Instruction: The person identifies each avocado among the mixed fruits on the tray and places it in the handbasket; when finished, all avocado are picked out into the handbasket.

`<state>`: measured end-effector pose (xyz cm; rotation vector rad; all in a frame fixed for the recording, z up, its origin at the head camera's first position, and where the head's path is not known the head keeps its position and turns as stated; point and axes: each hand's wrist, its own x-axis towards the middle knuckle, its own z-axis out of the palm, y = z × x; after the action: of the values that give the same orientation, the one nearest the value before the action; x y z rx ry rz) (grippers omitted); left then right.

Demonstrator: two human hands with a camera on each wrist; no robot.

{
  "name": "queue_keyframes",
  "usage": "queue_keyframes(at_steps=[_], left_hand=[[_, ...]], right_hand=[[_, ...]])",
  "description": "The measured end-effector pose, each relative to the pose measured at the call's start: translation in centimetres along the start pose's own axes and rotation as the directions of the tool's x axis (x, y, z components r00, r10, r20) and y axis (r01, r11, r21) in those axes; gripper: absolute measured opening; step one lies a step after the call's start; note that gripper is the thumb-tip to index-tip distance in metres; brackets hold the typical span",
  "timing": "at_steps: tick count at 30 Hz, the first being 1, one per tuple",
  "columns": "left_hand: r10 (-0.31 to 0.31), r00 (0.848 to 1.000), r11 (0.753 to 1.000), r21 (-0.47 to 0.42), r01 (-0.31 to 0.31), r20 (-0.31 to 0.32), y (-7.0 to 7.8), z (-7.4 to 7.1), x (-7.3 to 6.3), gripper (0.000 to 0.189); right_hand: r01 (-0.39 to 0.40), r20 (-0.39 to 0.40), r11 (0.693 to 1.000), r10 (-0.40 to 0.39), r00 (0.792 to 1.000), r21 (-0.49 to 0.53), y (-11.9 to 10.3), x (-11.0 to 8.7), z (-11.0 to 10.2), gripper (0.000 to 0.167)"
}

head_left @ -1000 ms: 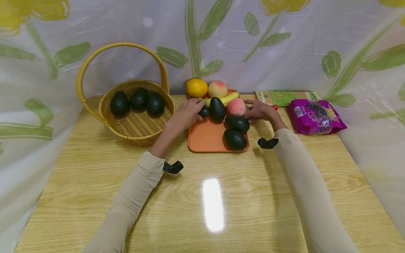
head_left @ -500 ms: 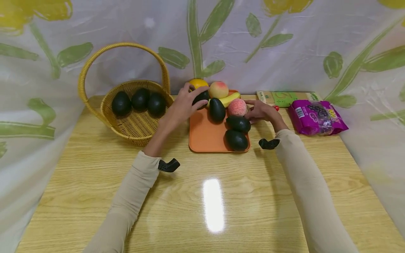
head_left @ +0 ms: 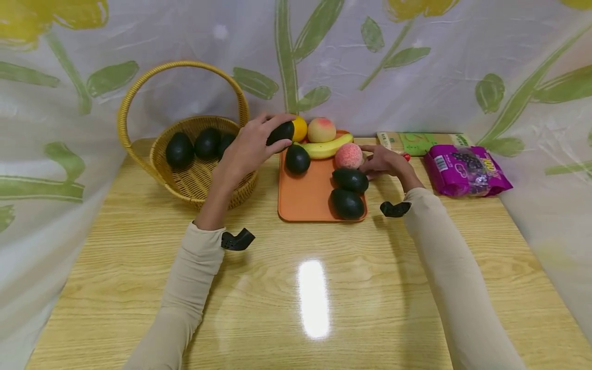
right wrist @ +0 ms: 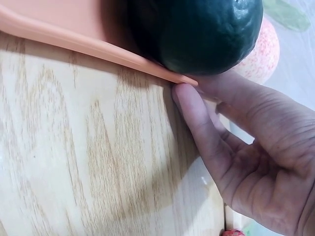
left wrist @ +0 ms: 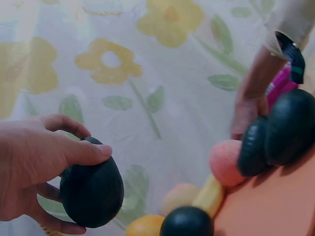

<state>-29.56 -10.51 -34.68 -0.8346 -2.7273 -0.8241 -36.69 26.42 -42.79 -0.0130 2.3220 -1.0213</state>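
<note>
In the head view my left hand [head_left: 247, 146] grips a dark green avocado [head_left: 280, 133], raised between the basket and the tray. Its thumb and curled fingers wrap that avocado [left wrist: 92, 189] in the left wrist view. My right hand [head_left: 385, 161] is at the right side of the orange tray [head_left: 302, 200]. In the right wrist view its thumb and fingers pinch the tray's rim [right wrist: 133, 64]. On the tray lie an avocado [head_left: 297, 159] at left and two more avocados [head_left: 350, 181] at right, a pink peach [head_left: 349, 155], a banana [head_left: 326, 147], a pale peach [head_left: 321, 130] and a partly hidden orange-yellow fruit [head_left: 299, 128].
A wicker basket [head_left: 159, 177] with a tall handle stands left, with avocados [head_left: 179, 150] inside; my left hand partly covers one. At right lie a purple grape-print package [head_left: 467, 170] and a green-and-brown packet [head_left: 423, 143]. A patterned curtain [head_left: 185, 31] hangs behind the wooden table [head_left: 370, 288].
My left hand has lifted an avocado off the tray's left side and carried it left toward the basket. Another avocado on the tray has shifted left. The right hand stays put.
</note>
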Motion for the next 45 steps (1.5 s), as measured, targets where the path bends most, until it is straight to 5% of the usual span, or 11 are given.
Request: queue_keyframes(at_steps=[9,16,25,38,45], left_hand=[[-0.086,0.996,0.995,0.059,0.085,-0.001,-1.4,-3.1,-1.6,0.051],[-0.206,0.978,0.975,0.077,0.207,-0.019,-2.9,-5.2,-3.1,0.058],[-0.423,0.899,0.898,0.182,0.401,0.109,-5.7,-7.2,-4.4,0.063],[-0.552,0.789,0.83,0.273,0.487,0.269,-9.7,-6.0,-5.4,0.057],[-0.582,0.765,0.808,0.302,0.506,0.274,-9.6,-5.1,-5.2,0.061]], right_hand=[[-0.003,0.004,1.0,0.003,1.0,0.003,0.0,0.3,0.0,0.095],[0.006,-0.004,1.0,-0.006,1.0,-0.005,-0.2,0.0,0.1,0.095],[0.004,-0.007,1.0,-0.004,1.0,0.007,-0.4,-0.5,0.1,0.095],[0.003,0.002,1.0,-0.003,1.0,0.014,0.0,-0.2,0.0,0.095],[0.014,0.008,1.0,-0.014,1.0,0.006,0.0,-0.2,0.0,0.095]])
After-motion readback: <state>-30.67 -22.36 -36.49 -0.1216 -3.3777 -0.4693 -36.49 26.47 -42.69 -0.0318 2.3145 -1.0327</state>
